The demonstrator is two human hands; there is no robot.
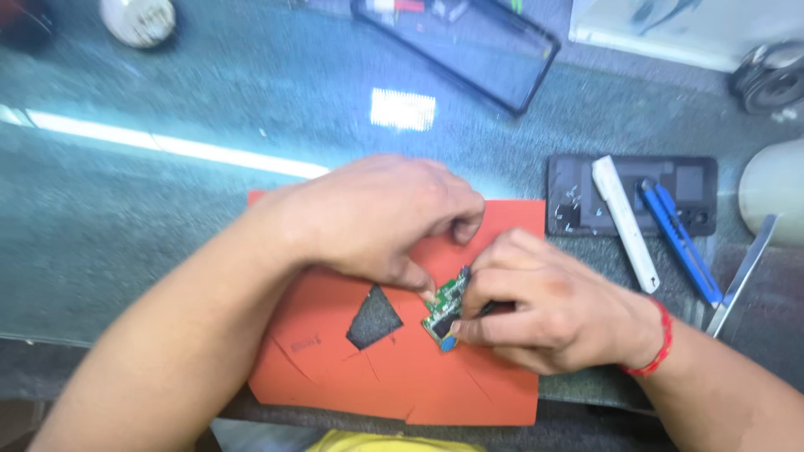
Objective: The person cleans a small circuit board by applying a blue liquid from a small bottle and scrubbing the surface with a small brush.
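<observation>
I am gripping a small green circuit board (pixel 445 308) between both hands above the orange mat (pixel 494 377). My left hand (pixel 381 219) is pinching its upper edge with closed fingers (pixel 419 280), and my right hand (pixel 553 310) is clamping its lower side. Right of the mat, a dark phone (pixel 703 197), a white tool (pixel 624 222) and a blue tool (pixel 680 238) are lying on the counter (pixel 126 226).

A small electronics repair workshop.

A grey glass-topped bench (pixel 126 218) carries an orange work mat (pixel 502 377), a small green circuit board (pixel 444 310), an opened phone body (pixel 695 197) with a white pry tool (pixel 624 222) and a blue-handled tool (pixel 682 243) laid across it, and a black phone frame (pixel 511 96).
</observation>
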